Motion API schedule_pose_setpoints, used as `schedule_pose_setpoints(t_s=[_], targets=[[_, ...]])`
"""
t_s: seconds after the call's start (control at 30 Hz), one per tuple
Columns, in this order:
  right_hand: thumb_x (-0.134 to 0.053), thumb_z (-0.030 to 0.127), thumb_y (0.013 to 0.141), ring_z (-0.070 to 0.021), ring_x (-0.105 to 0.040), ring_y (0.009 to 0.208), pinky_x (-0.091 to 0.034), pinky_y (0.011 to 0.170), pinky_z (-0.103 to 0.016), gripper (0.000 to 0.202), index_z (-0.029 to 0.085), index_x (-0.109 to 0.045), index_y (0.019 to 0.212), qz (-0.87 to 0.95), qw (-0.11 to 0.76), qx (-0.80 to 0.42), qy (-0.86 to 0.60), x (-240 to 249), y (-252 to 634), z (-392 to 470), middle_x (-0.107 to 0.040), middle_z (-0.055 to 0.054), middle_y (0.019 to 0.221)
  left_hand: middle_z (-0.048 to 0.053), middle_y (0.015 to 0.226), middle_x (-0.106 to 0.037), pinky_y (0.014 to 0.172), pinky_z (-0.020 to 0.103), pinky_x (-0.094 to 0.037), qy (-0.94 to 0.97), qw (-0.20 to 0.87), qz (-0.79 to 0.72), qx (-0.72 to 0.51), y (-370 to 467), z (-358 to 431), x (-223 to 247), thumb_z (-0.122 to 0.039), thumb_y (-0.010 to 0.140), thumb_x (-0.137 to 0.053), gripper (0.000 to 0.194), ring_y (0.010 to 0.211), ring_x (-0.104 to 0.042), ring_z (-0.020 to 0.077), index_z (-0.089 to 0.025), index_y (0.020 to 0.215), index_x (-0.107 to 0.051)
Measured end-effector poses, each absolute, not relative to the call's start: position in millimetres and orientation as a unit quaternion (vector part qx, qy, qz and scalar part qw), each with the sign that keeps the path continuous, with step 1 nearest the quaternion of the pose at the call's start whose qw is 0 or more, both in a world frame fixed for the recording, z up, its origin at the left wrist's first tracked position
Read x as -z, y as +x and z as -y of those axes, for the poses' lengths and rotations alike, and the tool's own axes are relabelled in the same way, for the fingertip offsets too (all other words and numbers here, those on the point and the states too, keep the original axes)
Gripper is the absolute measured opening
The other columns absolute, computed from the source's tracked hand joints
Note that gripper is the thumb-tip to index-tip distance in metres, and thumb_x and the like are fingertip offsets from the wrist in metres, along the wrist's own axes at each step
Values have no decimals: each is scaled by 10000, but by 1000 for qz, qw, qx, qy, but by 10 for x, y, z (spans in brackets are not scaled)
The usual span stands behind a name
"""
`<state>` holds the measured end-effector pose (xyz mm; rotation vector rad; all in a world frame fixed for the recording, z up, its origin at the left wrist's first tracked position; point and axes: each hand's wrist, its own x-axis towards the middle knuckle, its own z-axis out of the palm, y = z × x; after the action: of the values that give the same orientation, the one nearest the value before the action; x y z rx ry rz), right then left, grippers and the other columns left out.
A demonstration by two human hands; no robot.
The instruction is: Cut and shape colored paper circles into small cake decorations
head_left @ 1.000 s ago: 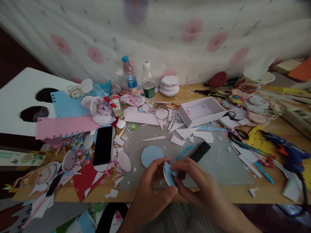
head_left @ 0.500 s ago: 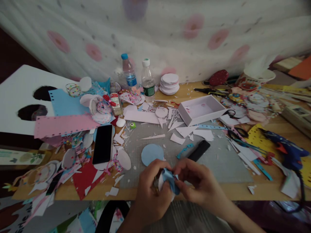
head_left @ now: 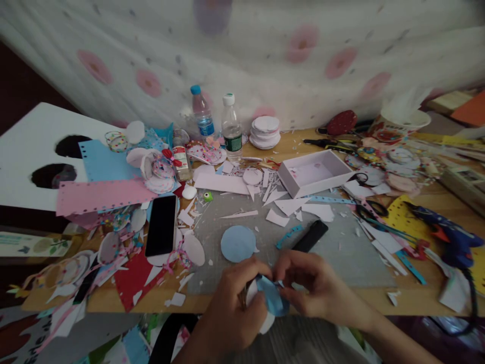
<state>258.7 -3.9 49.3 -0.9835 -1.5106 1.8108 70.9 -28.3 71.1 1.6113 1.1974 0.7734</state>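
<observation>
My left hand (head_left: 242,303) is closed around a light blue paper piece (head_left: 273,297) with white paper beneath it, just past the table's front edge. Something dark and brassy shows between the left fingers, too covered to name. At the blue paper's right edge, my right hand (head_left: 308,285) pinches with thumb and fingertips; a small pale bit shows there. Flat on the grey cutting mat (head_left: 212,212), just beyond the hands, lies a light blue paper circle (head_left: 238,243). A black bar-shaped tool (head_left: 311,236) and a torn blue strip (head_left: 288,236) lie to its right.
White paper scraps (head_left: 290,205) litter the mat before an open white box (head_left: 316,173). Two bottles (head_left: 232,134) and a stack of white discs (head_left: 264,132) stand behind. A phone (head_left: 161,225) lies left; scissors (head_left: 373,208) and a blue glue gun (head_left: 443,227) lie right.
The blue paper in my left hand has turned and now shows more of its face, with more white beneath it. My right fingers stay at its edge. The view has shifted slightly.
</observation>
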Motion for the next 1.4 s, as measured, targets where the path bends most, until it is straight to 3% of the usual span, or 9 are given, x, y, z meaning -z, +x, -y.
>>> schedule_pose_setpoints(t_s=[0.13,0.33,0.53,0.7,0.8,0.87,1.0,1.13,1.4], targets=[[-774,335,709,-61,-440,500,-357,477,-181,284,184,-537,750,433,281,-790,-332,-444,2538,29,-515,56,604,-8,746,-595,667,237,-409,613,522,-487,-337,687,286,-663,-142,676,-483,191,709,-541,147,-202,806,-609],[-794,314,696,-42,-439,452,-363,449,-160,297,181,-531,732,379,331,-811,-299,-422,2459,44,-520,70,572,-8,722,-538,595,233,-373,532,601,-460,-380,663,300,-576,-216,683,-523,159,651,-477,140,-196,817,-606],[-728,345,758,-42,-417,433,-318,416,-149,266,191,-511,762,396,270,-841,-252,-407,2493,9,-509,71,558,-8,721,-530,583,237,-363,539,628,-450,-335,645,294,-595,-215,673,-523,155,641,-468,139,-197,812,-587],[-627,282,826,-114,-498,710,-438,640,-236,194,198,-493,938,598,307,-662,-331,-579,2575,1,-532,1,829,-3,808,-568,709,247,-399,641,471,-507,-332,657,324,-655,-131,773,-457,164,758,-529,149,-208,871,-564],[-604,275,851,-121,-461,694,-380,620,-241,145,200,-482,874,730,252,-513,-374,-695,2619,-11,-513,8,795,2,843,-576,713,242,-406,668,439,-506,-324,646,336,-689,-128,804,-451,180,769,-539,144,-208,928,-554],[-520,279,915,-109,-431,646,-326,589,-242,156,198,-465,793,773,202,-482,-360,-722,2634,-33,-490,19,734,2,854,-584,733,241,-409,681,438,-496,-314,635,327,-718,-114,790,-461,190,785,-547,145,-208,927,-552],[-429,324,949,-89,-335,556,-263,517,-231,289,205,-382,690,715,188,-613,-279,-630,2604,-58,-368,53,616,-6,875,-629,798,240,-411,686,477,-450,-314,613,292,-768,-120,769,-473,204,846,-577,155,-221,909,-580],[-514,471,882,-75,-268,523,-230,465,-211,393,209,-359,634,552,247,-758,-245,-461,2525,-2,-293,66,581,-9,903,-670,811,245,-418,655,522,-421,-348,602,299,-742,-138,760,-491,238,852,-591,164,-235,935,-621],[-628,510,763,-47,-222,440,-182,408,-194,429,194,-406,575,417,285,-816,-282,-213,2433,155,-274,88,496,14,900,-669,806,291,-442,582,578,-428,-380,620,367,-573,-175,737,-530,260,864,-600,200,-232,953,-662]])
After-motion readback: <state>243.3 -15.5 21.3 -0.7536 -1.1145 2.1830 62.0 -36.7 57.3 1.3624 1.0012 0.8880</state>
